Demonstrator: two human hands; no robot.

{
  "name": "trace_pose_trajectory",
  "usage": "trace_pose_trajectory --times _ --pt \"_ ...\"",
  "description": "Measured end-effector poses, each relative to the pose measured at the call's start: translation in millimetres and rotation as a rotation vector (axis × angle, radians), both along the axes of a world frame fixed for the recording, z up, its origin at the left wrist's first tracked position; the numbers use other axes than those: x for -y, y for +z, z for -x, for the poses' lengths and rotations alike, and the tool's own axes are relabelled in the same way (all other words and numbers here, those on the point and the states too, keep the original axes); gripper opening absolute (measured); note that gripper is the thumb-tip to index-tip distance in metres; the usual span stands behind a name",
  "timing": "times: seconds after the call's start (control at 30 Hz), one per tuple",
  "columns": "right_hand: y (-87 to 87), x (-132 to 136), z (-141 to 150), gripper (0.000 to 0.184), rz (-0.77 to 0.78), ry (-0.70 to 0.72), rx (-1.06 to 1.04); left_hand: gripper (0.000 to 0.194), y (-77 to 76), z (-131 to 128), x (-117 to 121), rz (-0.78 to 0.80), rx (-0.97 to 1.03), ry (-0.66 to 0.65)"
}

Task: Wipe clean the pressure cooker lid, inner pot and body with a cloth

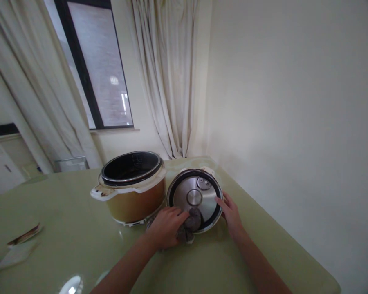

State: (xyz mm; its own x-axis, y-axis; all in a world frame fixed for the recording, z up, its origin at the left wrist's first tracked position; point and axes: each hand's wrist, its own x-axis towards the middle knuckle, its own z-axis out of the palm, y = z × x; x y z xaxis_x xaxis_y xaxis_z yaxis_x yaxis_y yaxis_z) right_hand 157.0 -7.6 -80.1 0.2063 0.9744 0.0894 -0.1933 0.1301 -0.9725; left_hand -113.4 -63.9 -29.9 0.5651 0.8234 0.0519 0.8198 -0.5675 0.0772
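Note:
A round cooker lid (181, 194) with a steel inner plate and black sealing ring is tilted up on the table, its underside facing me. My left hand (167, 226) is closed on a crumpled grey cloth (194, 219), which lies against the lid's lower left part. My right hand (231, 214) grips the lid's right rim, its thumb over the inner plate and the other fingers round the edge. Left of the lid stands the cooker body (138, 202), gold-brown with a white collar, its dark inner pot (131, 167) uncovered at the top.
The pale green table (64, 212) meets a white wall (288, 122) on the right. A brown-tipped flat item (24, 235) lies at the far left, and a shiny white object (72, 284) sits near the front edge. Curtains (171, 81) and a window stand behind.

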Motion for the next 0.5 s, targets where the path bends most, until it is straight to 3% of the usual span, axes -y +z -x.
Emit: trace_pose_trajectory --times 0.17,0.33,0.4,0.5 --pt "-12.6 -1.6 14.0 0.048 -0.027 -0.062 0.016 0.060 -6.6 -54.7 9.7 -0.011 0.063 0.063" --pt "-24.8 -6.4 6.8 0.037 0.029 -0.084 0.032 0.059 -19.3 -108.5 19.7 -0.048 0.069 0.218" --pt "-22.7 -6.2 3.0 0.039 0.014 -0.056 0.019 0.062 -21.9 -113.1 21.7 -0.044 0.092 0.231" --pt "-15.6 -4.6 0.8 0.042 -0.047 -0.029 0.036 0.069 -21.9 -96.8 21.7 -0.007 0.134 0.216"
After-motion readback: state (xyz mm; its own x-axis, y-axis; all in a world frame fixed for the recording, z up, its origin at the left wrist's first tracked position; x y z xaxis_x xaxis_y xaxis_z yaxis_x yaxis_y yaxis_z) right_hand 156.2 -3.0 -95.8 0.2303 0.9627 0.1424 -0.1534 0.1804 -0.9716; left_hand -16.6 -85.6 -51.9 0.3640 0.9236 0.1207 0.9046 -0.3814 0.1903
